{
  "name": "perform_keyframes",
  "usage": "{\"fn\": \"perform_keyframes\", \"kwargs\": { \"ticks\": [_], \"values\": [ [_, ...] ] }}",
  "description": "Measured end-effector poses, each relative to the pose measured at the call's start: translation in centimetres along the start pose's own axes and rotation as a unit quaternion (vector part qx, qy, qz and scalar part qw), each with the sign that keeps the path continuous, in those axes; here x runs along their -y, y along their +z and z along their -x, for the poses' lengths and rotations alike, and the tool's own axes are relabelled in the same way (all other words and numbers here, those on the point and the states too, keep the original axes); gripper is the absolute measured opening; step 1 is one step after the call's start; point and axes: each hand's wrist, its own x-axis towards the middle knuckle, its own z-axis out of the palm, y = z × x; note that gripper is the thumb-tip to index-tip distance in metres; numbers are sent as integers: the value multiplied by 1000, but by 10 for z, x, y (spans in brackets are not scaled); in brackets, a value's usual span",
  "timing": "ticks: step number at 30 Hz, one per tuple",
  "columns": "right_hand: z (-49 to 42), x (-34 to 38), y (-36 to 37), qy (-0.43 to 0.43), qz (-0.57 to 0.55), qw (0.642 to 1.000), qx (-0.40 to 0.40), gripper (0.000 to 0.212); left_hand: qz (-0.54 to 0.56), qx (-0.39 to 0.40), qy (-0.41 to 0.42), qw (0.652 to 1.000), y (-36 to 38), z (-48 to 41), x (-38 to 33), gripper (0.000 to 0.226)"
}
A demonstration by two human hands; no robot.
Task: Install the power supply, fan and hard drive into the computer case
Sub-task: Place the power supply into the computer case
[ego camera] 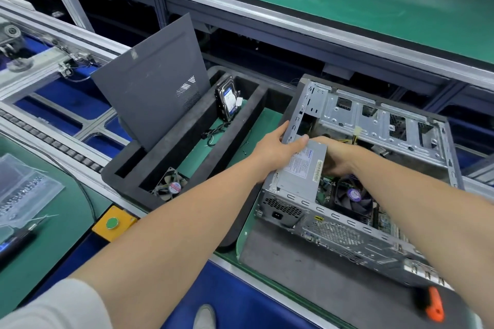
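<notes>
Clasping the power supply (299,173) between both hands (275,147) (337,160).

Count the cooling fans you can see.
2. One loose fan lies in the foam tray; one cooler fan sits inside the computer case. Others could be hidden.

Power supply (299,168) in computer case (374,141)
</notes>
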Motion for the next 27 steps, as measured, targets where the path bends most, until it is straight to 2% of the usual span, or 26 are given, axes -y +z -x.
{"fn": "perform_keyframes", "kwargs": {
  "ticks": [2, 5, 8, 10, 12, 16, 20, 27],
  "values": [
    [-4, 7, -1, 41, 24, 999, -8, 19, -36, -14, 9, 999, -1, 4, 0, 79],
    [-11, 23, 5, 83, 124, 989, 0, 25, -85, -18, 4, 996, -1, 7, 4, 67],
    [-18, 39, 11, 114, 265, 957, -24, 28, -90, 22, -1, 996, 0, 11, 6, 64],
    [-20, 45, 11, 149, 318, 935, -45, 32, -90, 13, 8, 996, 1, 14, 8, 65],
    [-19, 48, 11, 177, 336, 925, -7, 34, -73, -5, 7, 997, 3, 16, 9, 64],
    [-18, 54, 10, 171, 345, 920, 80, 38, -44, -23, -9, 999, 5, 15, 8, 57],
    [-22, 50, 9, 119, 378, 914, 85, 53, -63, -31, -1, 998, 6, 15, 5, 52],
    [-24, 43, 1, 72, 379, 917, 105, 44, -80, -39, -9, 996, 5, 13, 3, 56]
  ]
}}
